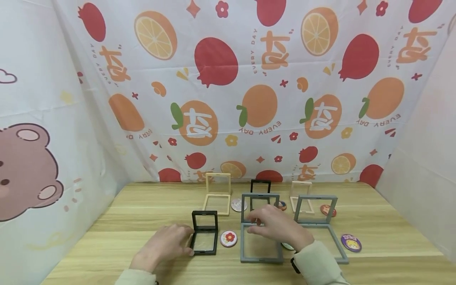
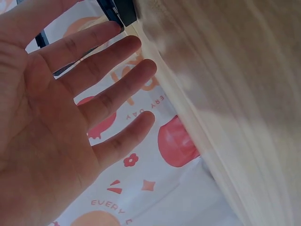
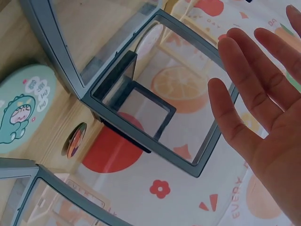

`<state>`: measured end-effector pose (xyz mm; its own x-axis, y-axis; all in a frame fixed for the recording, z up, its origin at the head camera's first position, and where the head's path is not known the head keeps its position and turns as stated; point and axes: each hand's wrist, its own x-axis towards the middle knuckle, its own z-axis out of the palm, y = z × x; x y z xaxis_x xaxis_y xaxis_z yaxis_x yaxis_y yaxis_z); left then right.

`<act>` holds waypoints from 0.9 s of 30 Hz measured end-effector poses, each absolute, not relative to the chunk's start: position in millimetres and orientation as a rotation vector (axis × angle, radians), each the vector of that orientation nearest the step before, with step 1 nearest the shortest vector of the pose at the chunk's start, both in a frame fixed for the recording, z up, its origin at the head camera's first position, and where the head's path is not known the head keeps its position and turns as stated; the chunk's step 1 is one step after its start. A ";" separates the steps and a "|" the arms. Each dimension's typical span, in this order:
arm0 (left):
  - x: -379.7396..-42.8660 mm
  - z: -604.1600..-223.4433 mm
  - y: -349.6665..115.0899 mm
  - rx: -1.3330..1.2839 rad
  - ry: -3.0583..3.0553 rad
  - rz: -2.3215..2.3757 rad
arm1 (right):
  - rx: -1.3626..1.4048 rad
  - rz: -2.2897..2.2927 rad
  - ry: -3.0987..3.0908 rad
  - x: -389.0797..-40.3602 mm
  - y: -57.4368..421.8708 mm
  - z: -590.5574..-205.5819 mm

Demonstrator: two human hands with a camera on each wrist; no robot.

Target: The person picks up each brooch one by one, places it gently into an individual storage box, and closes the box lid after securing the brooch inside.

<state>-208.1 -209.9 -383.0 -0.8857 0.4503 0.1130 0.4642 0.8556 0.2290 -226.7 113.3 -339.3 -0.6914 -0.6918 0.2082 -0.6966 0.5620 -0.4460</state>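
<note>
My left hand (image 1: 169,242) is at the left side of a small black hinged display frame (image 1: 205,242), which stands unfolded with one half upright. Its fingertips are right at the frame's edge, and in the left wrist view the fingers (image 2: 101,68) are extended. My right hand (image 1: 276,225) hovers over a larger grey hinged frame (image 1: 261,260), also unfolded with a clear film panel. The right wrist view shows that hand's fingers (image 3: 240,110) spread and holding nothing, beside the upright half. Between the two frames lies a round badge with a red flower (image 1: 228,238).
Another grey frame (image 1: 338,245) stands unfolded to the right, beside a purple badge (image 1: 351,242). Behind are two cream frames (image 1: 218,194) (image 1: 301,197) and a black frame (image 1: 260,181). A green dinosaur badge (image 3: 23,110) and several other badges lie among them. A printed cloth hangs behind the table.
</note>
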 end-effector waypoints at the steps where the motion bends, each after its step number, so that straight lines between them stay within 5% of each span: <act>1: -208.2 -383.6 -209.7 -0.745 -2.969 -0.382 | 1.234 0.792 -2.770 -227.0 112.6 -340.2; 27: -208.0 -387.8 -204.2 -0.827 -2.960 -0.409 | 1.294 0.604 -2.839 -234.2 77.9 -350.0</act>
